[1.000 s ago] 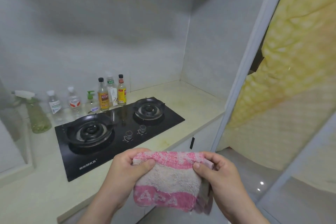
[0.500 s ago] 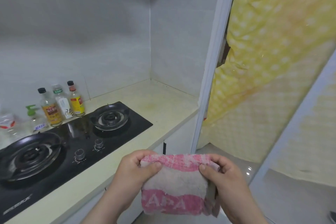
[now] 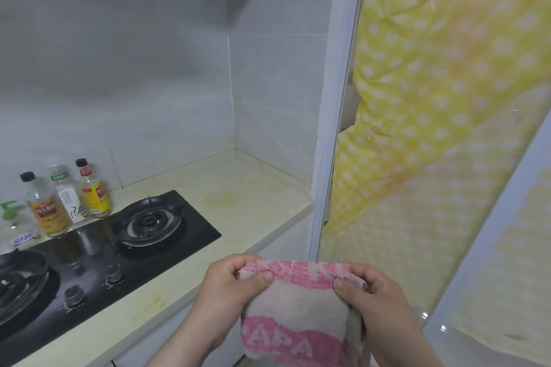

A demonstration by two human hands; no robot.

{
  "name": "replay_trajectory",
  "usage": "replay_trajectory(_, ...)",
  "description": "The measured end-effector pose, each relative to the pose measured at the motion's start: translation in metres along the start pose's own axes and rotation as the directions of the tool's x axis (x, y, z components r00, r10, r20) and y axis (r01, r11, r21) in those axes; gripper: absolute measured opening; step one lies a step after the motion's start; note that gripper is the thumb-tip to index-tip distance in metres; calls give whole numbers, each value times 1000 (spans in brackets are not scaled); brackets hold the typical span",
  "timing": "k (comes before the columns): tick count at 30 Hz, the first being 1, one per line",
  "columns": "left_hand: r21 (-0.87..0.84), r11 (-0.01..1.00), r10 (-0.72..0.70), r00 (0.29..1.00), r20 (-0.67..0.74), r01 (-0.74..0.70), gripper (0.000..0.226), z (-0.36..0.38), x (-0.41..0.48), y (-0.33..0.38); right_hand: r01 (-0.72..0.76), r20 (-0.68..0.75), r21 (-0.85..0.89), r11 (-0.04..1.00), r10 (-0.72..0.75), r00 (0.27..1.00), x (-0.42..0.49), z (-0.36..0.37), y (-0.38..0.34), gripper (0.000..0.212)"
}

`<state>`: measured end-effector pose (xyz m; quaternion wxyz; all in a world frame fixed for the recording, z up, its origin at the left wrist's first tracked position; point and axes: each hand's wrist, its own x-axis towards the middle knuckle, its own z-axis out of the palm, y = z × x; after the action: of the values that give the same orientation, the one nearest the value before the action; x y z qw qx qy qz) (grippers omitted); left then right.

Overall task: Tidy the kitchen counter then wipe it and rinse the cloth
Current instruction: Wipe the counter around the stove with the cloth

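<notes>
Counter: two burners, three capped bottles, one cloth

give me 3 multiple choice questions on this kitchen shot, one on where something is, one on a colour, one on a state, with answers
1. Where is the cloth?
A. in a sink
B. held in the air in front of the counter edge
C. on a hook

2. What colour are the cloth's bands?
A. blue
B. pink
C. green

3. What state is the burner nearest the bottles in?
A. bare, no flame
B. carrying a pot
C. covered by a lid

Answers:
1 B: the left hand and right hand grip its top edge, clear of the counter.
2 B: pink bands cross its pale middle.
3 A: nothing sits on its ring and no flame shows.
</notes>
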<state>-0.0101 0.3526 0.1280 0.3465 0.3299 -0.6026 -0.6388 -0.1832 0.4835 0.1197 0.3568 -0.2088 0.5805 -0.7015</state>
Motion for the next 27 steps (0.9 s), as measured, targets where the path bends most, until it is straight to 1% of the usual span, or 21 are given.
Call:
replay_trajectory(3,13,1000,4,1000,-31,-4,6,13,18,-3,9,1,-17,1000,-9,1000,17,-11,-4,16)
replay_trajectory(6,-8,1000,-15,1000,-17,15,6,23,36,-7,18,-15,-35,999,-18,1000,37,-20,-6,17)
replay_trajectory(9,-39,999,-39,999,-5,39,8,31,58,-13,-40,2,21,999,40,999,62,-23,-5,15)
replay_trajectory(11,-30,999,-42,999,-8,41,10,34,77,-19,-85,16,46,995,84,996,80,-23,-3,17)
replay_trajectory(13,-17,999,-48,999,-17,47,13,36,97,-27,-108,19,31,994,108,994,100,-21,-2,24)
replay_trajectory(14,-13,999,-49,999,-25,49,14,37,109,-31,-116,13,21,993,115,993,111,-20,-3,23)
replay_trajectory(15,-8,999,-50,998,-34,50,14,38,122,-34,-118,3,10,993,118,993,124,-20,-3,18)
replay_trajectory(16,-4,999,-54,998,-43,54,13,40,135,-38,-121,-17,-11,993,121,992,138,-21,-3,14)
replay_trajectory(19,-6,997,-77,995,-68,77,14,45,181,-52,-134,-75,-81,988,128,989,182,-22,-5,16)
replay_trajectory(22,14,996,-89,992,-88,90,16,49,224,-66,-141,-72,-172,975,130,989,227,-20,-9,14)
replay_trajectory(25,51,994,-88,992,-93,93,12,52,260,-76,-160,-59,-293,942,150,987,270,-18,-8,12)
replay_trajectory(27,76,992,-97,991,-93,104,15,54,282,-82,-173,-72,-346,922,157,985,297,-19,-4,10)
